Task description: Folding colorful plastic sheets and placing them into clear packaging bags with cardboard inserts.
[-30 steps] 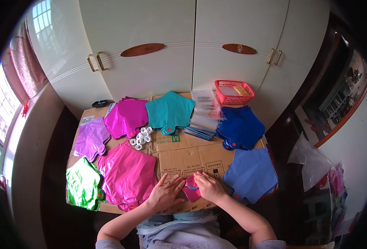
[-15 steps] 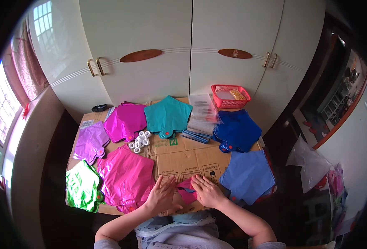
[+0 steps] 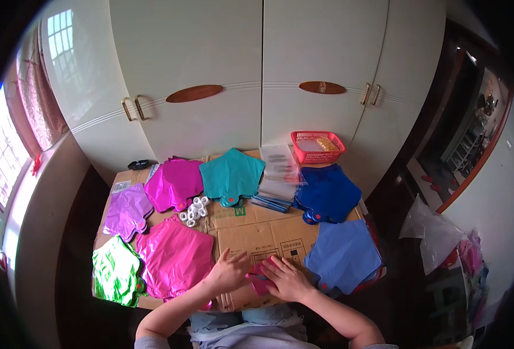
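Note:
A small folded piece of pink foil (image 3: 258, 285), with a dark patch on it, lies on the cardboard in front of me. My right hand (image 3: 290, 281) rests flat over its right part, fingers stretched out and pressing down. Just left of the foil is my left hand (image 3: 229, 274), its fingers loosely apart and nothing seen in it. Beside that hand lies a stack of flat pink foil balloons (image 3: 178, 256). A stack of light-blue foil sheets (image 3: 344, 256) lies to the right of my right hand.
Flat foil stacks in green (image 3: 116, 270), lilac (image 3: 126, 209), magenta (image 3: 174, 181), teal (image 3: 232, 174) and dark blue (image 3: 329, 192) ring the cardboard (image 3: 257, 224). White rings (image 3: 194, 212), clear plastic sleeves (image 3: 281, 168) and a red basket (image 3: 317, 154) lie farther back, before a cabinet (image 3: 199, 46).
My right hand has slid slightly and covers more of the pink foil. My left hand has turned, its fingers more bent. The whole view has shifted slightly.

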Available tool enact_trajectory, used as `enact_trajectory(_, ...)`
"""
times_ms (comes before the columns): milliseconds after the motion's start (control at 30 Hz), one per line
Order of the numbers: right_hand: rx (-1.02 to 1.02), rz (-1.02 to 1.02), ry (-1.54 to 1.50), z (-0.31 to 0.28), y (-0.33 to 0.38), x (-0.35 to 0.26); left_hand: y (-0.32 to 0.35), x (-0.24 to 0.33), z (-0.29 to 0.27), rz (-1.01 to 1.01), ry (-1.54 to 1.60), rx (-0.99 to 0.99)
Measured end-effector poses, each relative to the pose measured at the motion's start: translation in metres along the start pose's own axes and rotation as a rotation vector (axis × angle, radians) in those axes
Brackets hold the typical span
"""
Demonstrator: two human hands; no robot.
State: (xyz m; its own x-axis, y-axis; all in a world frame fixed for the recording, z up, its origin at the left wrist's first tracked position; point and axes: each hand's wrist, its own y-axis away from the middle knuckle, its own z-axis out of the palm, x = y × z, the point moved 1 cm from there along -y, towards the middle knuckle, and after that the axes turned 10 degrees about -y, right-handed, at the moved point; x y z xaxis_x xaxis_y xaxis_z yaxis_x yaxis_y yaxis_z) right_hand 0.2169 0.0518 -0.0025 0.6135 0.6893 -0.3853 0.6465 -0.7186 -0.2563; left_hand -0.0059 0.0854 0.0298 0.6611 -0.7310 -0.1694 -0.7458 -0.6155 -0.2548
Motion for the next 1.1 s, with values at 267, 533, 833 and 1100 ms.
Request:
enact_trajectory(267, -0.006, 0.041, 0.024, 0.003, 0.002, -0.004, -0.114, -0.055, 0.047, -0.136, -0.193, 0.297)
enact_trajectory(533, -0.014, 0.042, 0.009, -0.001, 0.001, -0.003, -0.134, -0.061, 0.080, -0.077, -0.181, 0.236)
enact_trajectory(833, -0.063, 0.072, 0.023, 0.001, 0.002, -0.002, -0.152, -0.078, 0.079, -0.025, -0.042, 0.263)
enact_trajectory(1100, -0.039, 0.055, 0.021, 0.001, 0.002, -0.002, -0.147, -0.089, 0.060, -0.080, 0.167, 0.208)
